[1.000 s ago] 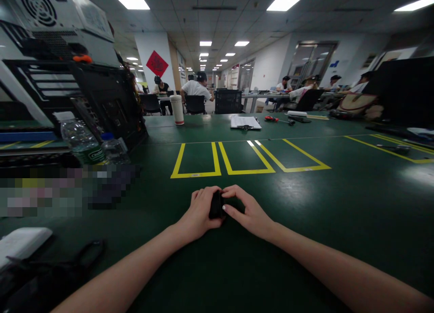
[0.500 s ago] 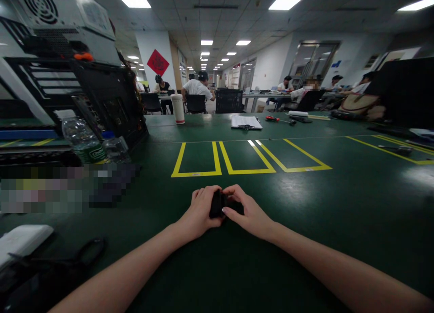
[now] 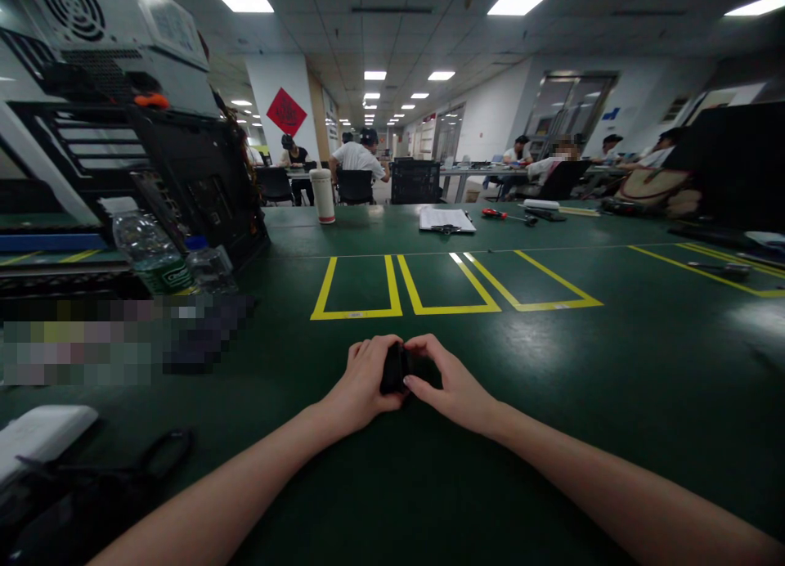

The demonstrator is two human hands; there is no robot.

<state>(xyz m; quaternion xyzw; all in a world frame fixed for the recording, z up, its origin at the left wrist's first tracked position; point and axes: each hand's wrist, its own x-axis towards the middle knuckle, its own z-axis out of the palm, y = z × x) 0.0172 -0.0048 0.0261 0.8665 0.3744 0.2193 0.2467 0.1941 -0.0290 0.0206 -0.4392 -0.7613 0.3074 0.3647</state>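
A small black box-like object [image 3: 392, 371] is between my two hands, low over the green table [image 3: 392, 484]. My left hand [image 3: 366, 378] is closed round its left side, fingers along the top and thumb below. On the other side my right hand [image 3: 450, 386] grips its right edge between thumb and curled fingers. Its details are too dark to make out, and my fingers cover part of it. Just beyond my hands, yellow tape outlines [image 3: 454, 310] mark the tabletop.
At left stand computer cases [image 3: 202, 181], a large plastic bottle [image 3: 147, 243] and a smaller blue-capped bottle [image 3: 208, 263]. A black cable [image 3: 165, 451] lies near my left forearm. Farther back are a white cup [image 3: 323, 194], a clipboard [image 3: 446, 220] and a red screwdriver [image 3: 495, 213]. People sit beyond.
Almost nothing differs. Both hands keep the same hold on the black object, and the view has shifted very slightly.
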